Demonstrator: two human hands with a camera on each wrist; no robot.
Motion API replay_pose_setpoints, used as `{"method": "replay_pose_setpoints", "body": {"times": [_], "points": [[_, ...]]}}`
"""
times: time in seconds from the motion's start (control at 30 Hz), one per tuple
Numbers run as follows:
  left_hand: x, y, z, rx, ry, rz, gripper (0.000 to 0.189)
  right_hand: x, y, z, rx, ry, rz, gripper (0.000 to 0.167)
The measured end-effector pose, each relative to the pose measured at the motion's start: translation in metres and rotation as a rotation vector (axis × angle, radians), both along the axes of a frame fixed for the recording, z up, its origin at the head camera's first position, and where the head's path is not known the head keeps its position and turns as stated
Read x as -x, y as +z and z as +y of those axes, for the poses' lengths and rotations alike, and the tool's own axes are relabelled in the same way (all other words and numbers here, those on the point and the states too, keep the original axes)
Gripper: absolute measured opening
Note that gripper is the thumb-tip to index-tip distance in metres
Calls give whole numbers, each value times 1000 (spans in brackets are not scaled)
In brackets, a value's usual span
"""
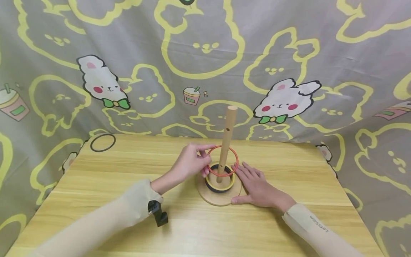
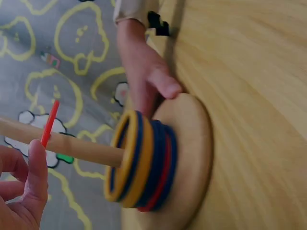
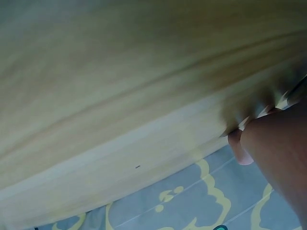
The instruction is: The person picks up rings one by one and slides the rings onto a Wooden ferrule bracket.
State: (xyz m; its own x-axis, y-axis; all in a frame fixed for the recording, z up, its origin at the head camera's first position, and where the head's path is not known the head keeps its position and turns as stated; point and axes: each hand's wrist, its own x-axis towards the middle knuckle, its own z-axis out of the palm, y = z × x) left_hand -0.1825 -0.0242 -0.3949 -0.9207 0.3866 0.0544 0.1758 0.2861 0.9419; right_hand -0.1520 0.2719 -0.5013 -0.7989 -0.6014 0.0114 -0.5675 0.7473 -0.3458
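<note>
My left hand (image 1: 192,161) pinches a thin red ring (image 2: 50,123) between thumb and fingers. The ring encircles the upright wooden peg (image 1: 229,123), above a pile of rings. In the left wrist view, this ring stack (image 2: 146,165) shows yellow, dark blue and red rings low on the peg, with a yellow one on top. The round wooden base (image 1: 214,200) lies flat on the table. My right hand (image 1: 259,190) rests against the base's right side, its fingers extended and thumb on the front rim. The right wrist view shows mostly blurred tabletop and part of that hand.
A loose dark ring (image 1: 102,151) lies at the table's back left corner. The wood-grain table (image 1: 273,232) meets a patterned curtain (image 1: 138,43) behind and at both sides. A black wrist device (image 1: 158,213) sticks out from the left sleeve.
</note>
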Motion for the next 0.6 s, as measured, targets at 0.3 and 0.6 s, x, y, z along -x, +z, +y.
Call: {"method": "replay_pose_setpoints", "body": {"times": [0.3, 0.6], "points": [[-2, -31, -2, 10, -13, -32, 45, -1, 0, 0, 1, -9, -7, 119], [-4, -50, 0, 53, -19, -58, 51, 0, -2, -1, 5, -6, -4, 119]]}}
